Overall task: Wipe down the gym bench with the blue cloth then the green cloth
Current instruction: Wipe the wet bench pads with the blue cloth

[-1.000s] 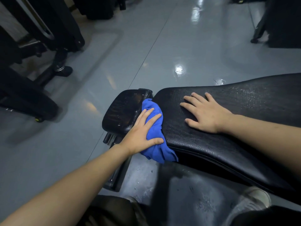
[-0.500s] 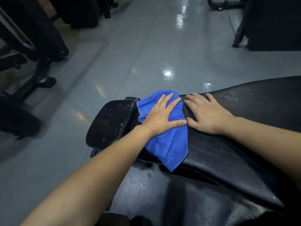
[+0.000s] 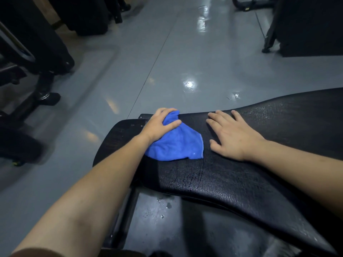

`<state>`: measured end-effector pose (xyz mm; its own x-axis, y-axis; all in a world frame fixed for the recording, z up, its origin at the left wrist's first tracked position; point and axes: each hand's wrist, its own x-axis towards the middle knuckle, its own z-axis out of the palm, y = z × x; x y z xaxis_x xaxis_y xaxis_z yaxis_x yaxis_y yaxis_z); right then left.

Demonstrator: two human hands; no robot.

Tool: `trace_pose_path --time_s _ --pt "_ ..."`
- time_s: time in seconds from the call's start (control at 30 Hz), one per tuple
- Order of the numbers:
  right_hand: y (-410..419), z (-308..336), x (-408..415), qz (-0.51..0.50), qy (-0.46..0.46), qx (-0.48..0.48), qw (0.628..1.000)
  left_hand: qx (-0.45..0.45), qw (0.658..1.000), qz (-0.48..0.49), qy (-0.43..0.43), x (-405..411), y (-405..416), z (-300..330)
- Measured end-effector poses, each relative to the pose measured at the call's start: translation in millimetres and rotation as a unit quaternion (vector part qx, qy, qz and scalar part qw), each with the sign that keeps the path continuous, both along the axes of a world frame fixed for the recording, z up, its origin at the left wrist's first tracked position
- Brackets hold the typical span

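Left hand (image 3: 159,125) grips blue cloth (image 3: 176,145) on bench (image 3: 232,179), beside flat right hand (image 3: 232,134).

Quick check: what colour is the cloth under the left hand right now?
Blue. The cloth gripped by the left hand shows plainly in the head view.

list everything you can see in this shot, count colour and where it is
blue cloth: 1, blue, bunched on the bench pad's far left end
gym bench: 1, black textured pad, lower centre to right, wet sheen
floor: 1, glossy grey, droplets under the bench
gym machines: several, black, left edge and top right
left hand: 1, fingers curled round the cloth
right hand: 1, flat on the pad, right of the cloth
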<state>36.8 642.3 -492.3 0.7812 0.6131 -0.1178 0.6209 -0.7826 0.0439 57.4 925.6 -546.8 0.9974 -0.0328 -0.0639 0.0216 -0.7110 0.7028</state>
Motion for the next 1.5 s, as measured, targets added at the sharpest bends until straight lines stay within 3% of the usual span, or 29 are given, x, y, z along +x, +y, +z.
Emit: trace_pose_path --time_s 0.63,0.87,1.23,1.5 --pt "0.9 8.2 -8.0 0.004 -0.007 -0.005 1.000 -0.005 0.996 0.092 0.006 -159.6 -3.6 -6.0" --pt "0.6 4.6 -6.2 0.004 -0.007 0.003 1.000 -0.016 0.997 0.080 0.014 -135.8 1.9 -5.6" --pt "-1.5 3.1 -3.5 0.001 0.020 0.039 0.999 0.074 0.995 0.060 0.034 -44.4 -22.1 9.5" --pt "-20.4 21.5 7.8 -0.017 0.069 0.117 0.991 0.107 0.993 -0.030 -0.035 -88.3 -56.2 10.0"
